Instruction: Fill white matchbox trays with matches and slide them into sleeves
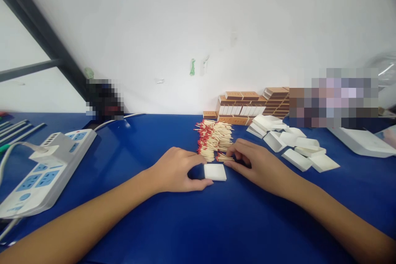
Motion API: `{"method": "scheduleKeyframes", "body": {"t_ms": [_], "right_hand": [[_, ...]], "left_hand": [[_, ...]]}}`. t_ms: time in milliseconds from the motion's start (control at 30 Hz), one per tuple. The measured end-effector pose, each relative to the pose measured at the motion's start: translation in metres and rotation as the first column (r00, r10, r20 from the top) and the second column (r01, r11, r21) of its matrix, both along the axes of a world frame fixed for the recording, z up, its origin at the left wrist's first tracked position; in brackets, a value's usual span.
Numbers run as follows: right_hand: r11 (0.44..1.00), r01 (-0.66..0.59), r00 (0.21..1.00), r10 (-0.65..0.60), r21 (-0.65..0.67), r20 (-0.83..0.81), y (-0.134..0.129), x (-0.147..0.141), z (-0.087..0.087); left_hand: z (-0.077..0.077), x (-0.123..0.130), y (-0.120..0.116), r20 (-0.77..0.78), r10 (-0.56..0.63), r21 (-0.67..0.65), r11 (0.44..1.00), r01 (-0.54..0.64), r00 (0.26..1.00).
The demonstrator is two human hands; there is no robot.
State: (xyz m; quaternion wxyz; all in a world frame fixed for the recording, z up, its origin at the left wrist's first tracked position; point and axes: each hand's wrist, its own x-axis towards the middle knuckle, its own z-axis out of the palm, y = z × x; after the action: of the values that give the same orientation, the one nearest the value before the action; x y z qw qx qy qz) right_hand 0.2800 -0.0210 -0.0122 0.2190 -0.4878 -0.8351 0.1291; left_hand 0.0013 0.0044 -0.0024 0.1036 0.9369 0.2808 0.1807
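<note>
A small white box tray (215, 172) lies on the blue table in front of me. My left hand (182, 170) holds it at its left end, thumb at the near edge and fingers at the far one. Just beyond lies a heap of matches (213, 136), most of the red heads pointing left. My right hand (252, 161) has its thumb and fingers round the ends of a small bunch of matches (224, 157) at the near right side of the heap.
Several white trays (300, 159) are scattered at the right. Brown matchboxes (241, 109) stand stacked against the wall. A white power strip (46, 173) with a plugged cable lies at the left. A larger white tray (365, 142) is at the far right.
</note>
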Motion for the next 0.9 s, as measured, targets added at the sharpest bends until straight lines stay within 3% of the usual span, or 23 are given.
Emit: {"method": "scheduleKeyframes", "body": {"t_ms": [300,567,900], "right_hand": [[0.996,0.023,0.999,-0.026,-0.089,-0.027,0.0003,-0.0022,0.004],[1.0,0.016,0.999,-0.016,0.007,-0.032,0.0023,0.0003,-0.0006],[0.98,-0.072,0.991,0.049,0.183,0.125,0.0053,-0.0012,-0.0026]], "left_hand": [[-0.0006,0.0008,0.0,-0.004,-0.016,0.003,1.0,0.016,1.0],[0.0014,0.0003,0.0012,-0.012,-0.002,-0.007,1.0,0.002,1.0],[0.0008,0.0007,0.0024,-0.011,0.015,-0.016,1.0,-0.015,1.0]]}}
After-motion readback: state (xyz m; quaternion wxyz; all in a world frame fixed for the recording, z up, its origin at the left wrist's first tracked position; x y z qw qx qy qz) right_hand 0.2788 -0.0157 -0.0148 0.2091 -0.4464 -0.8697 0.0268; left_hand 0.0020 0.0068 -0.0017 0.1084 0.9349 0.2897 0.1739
